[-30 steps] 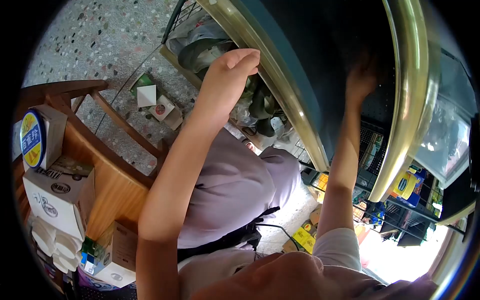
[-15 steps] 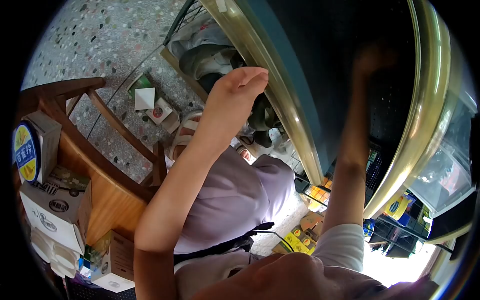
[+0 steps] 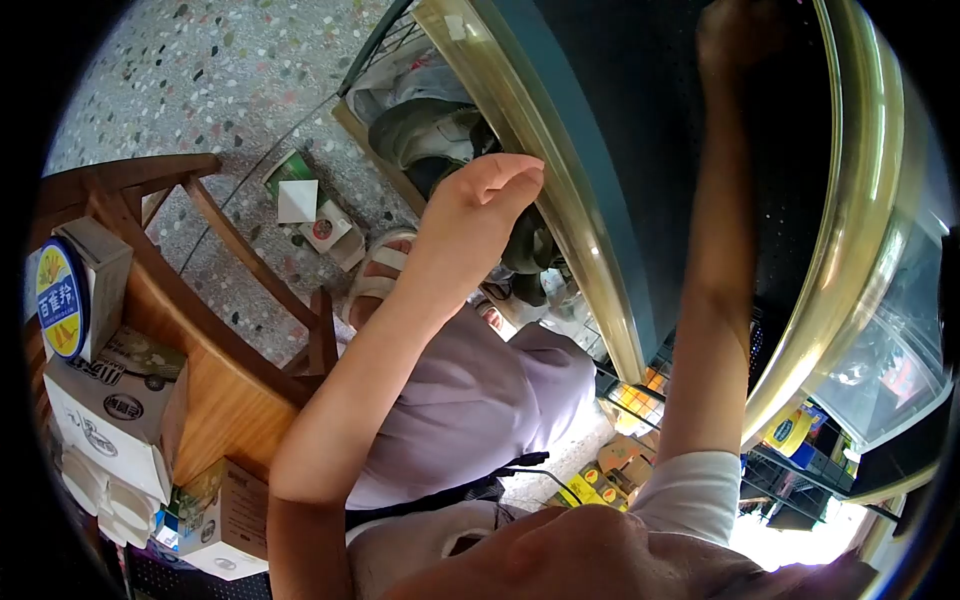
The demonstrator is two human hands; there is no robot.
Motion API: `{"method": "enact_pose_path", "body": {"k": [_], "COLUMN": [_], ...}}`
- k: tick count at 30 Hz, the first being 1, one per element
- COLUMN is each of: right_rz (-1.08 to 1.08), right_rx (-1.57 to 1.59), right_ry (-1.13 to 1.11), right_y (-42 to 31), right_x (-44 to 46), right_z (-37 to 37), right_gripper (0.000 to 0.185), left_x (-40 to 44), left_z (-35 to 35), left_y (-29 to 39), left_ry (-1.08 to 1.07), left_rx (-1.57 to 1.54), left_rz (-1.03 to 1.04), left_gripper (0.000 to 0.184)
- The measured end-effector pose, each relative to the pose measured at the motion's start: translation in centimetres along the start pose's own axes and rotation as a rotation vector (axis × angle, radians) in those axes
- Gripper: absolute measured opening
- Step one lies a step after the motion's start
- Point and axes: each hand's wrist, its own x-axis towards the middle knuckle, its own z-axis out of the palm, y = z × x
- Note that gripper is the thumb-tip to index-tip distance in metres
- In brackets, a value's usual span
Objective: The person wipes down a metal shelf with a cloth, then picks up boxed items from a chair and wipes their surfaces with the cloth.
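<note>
At centre my left hand [image 3: 485, 195] has its fingers curled and its thumb pressed against them. Its fingertips are at the inner edge of a shiny gold-coloured trim [image 3: 585, 225]; whether they grip it, or what lies inside the curl, is hidden. My right hand [image 3: 738, 35] reaches far across a black, dotted panel [image 3: 640, 90], near the top of the view. It is dark and blurred there, so its fingers and anything in them cannot be made out. A second curved gold trim [image 3: 870, 190] runs to the right of that arm.
A wooden stool [image 3: 240, 365] stands at left, with several small boxes [image 3: 110, 400] and a round blue-and-yellow tin [image 3: 58, 300] by it. Shoes [image 3: 430, 130] lie in a rack below the trim. An opened carton [image 3: 335, 235] is on the speckled floor. Clear plastic bins [image 3: 890, 370] are at right.
My right hand has moved up and farther across the black panel. My left hand has stayed by the trim, while the whole view has shifted slightly.
</note>
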Motion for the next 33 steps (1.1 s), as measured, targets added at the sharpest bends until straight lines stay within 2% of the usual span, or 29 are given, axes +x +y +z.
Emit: {"method": "enact_pose_path", "body": {"k": [6,9,12,15,18,27,30,33], "right_rz": [0.194,-0.017,-0.131,-0.129,-0.157,-0.172,-0.228,-0.315], "right_rx": [0.339,0.291,0.415,0.519,0.637,0.606,0.527,0.457], "right_ry": [-0.661,-0.467,-0.502,-0.59,-0.589,-0.669,-0.729,-0.849], "right_y": [-2.0,-3.0,-3.9,-4.0,-3.0,0.9,2.4,5.4], "right_x": [0.7,-3.0,-4.5,-3.6,-2.8,-7.2,-7.8,-12.7], "right_z": [-2.9,-1.3,-0.9,-1.3,-2.4,-5.6,-8.8,-8.0], "right_gripper": [0.032,0.031,0.031,0.031,0.03,0.032,0.037,0.056], "left_x": [0.0,0.0,-0.1,0.0,-0.1,-0.1,-0.1,-0.4], "left_z": [-0.1,0.1,0.1,-0.1,-0.1,-0.4,-0.5,-0.1], "left_y": [-0.3,-0.4,-0.5,-0.1,-0.4,-0.3,-0.5,-0.1], "left_ry": [-0.008,-0.007,0.001,0.014,0.011,0.025,0.007,0.025], "left_rx": [-0.025,-0.01,-0.001,0.048,0.058,0.108,0.116,0.129], "left_rz": [0.02,0.035,0.042,0.02,0.048,0.069,0.061,0.037], "left_gripper": [0.032,0.032,0.032,0.033,0.034,0.037,0.037,0.038]}}
